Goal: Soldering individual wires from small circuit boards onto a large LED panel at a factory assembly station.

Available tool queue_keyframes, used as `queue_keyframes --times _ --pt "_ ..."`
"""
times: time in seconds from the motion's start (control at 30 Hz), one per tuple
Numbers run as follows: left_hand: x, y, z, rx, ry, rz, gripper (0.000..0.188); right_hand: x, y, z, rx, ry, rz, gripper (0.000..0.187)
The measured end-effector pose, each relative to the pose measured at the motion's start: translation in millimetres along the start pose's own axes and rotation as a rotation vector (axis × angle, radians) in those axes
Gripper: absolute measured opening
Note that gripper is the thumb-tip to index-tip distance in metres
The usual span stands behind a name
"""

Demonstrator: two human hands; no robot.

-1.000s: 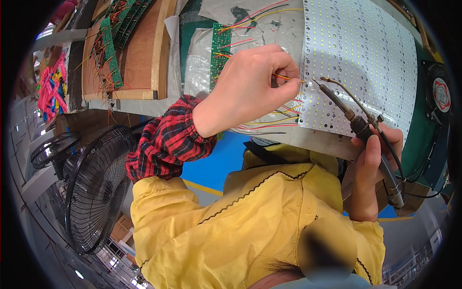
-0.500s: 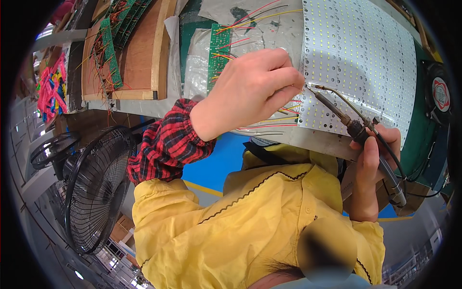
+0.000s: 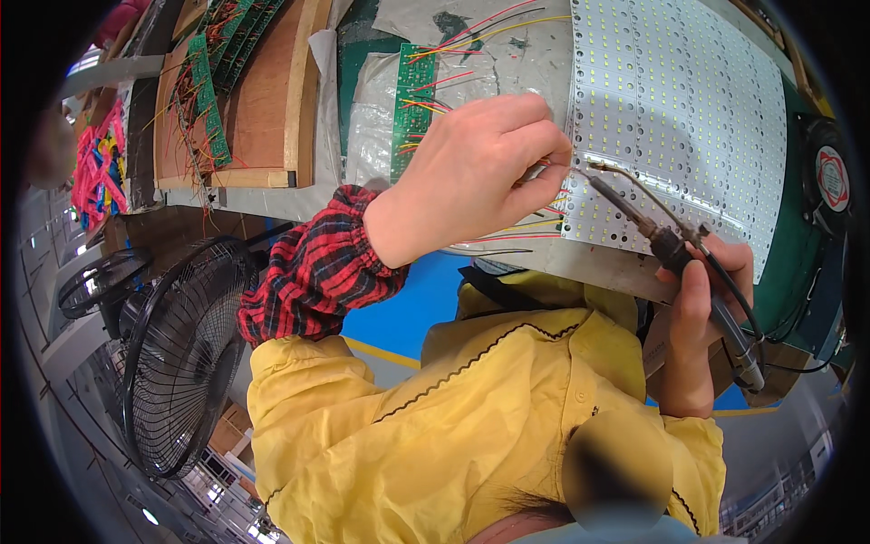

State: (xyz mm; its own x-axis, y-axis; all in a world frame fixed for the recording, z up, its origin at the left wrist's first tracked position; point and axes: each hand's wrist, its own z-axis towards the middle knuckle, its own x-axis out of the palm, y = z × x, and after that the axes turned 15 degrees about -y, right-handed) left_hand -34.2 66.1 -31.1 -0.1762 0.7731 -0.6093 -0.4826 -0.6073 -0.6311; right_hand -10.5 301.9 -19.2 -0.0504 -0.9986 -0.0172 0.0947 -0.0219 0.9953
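My right hand [image 3: 711, 276] is closed around the dark handle of a soldering iron [image 3: 671, 245], which has a thin metal tube running alongside its barrel. The iron's tip points up and left to the left edge of a white LED panel [image 3: 675, 118] dotted with rows of small yellow chips. My left hand [image 3: 485, 168] is closed in a pinch just left of that tip; between its fingertips is probably a thin wire, too small to make out. Under this hand, red, yellow and black wires [image 3: 494, 34] run between a green circuit board [image 3: 403, 100] and the panel's edge.
At the far left, a wooden tray [image 3: 263, 100] holds several green boards [image 3: 208, 100] with wires. A black fan [image 3: 186, 358] stands by my left arm. A small round black fan [image 3: 823, 168] sits right of the panel. Coloured strips [image 3: 98, 172] hang at the left.
My left hand has shifted very slightly, its fingers bending a little differently at the panel's edge. The soldering iron's tip has dropped slightly, down and left. The panel stays nearly in place.
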Motion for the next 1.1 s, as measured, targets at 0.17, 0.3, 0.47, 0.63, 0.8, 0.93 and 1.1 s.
queue_keyframes --times 0.17,0.3,0.47,0.63,0.8,0.93,1.1 --pt "0 0 0 0.008 -0.001 0.001 0.01 -5 -6 -5 -0.021 -0.157 0.011 0.022" --pt "-6 -3 2 0.001 0.053 0.056 0.01 -7 -8 -2 -0.072 -0.253 0.059 0.023" --pt "-33 1 17 0.217 -0.144 0.487 0.025 -12 -7 2 -0.11 -0.33 0.001 0.025" --pt "-49 15 30 -0.027 0.014 0.779 0.021 -12 -6 3 -0.141 -0.346 0.005 0.02" --pt "-51 30 26 -0.049 -0.132 0.229 0.012 -15 -10 4 -0.131 -0.332 0.008 0.022" --pt "-34 4 25 0.017 0.145 0.074 0.013 -13 -7 5 -0.125 -0.344 0.022 0.021" --pt "-14 7 10 0.024 0.028 0.003 0.016 -14 -8 7 -0.125 -0.313 -0.009 0.021"
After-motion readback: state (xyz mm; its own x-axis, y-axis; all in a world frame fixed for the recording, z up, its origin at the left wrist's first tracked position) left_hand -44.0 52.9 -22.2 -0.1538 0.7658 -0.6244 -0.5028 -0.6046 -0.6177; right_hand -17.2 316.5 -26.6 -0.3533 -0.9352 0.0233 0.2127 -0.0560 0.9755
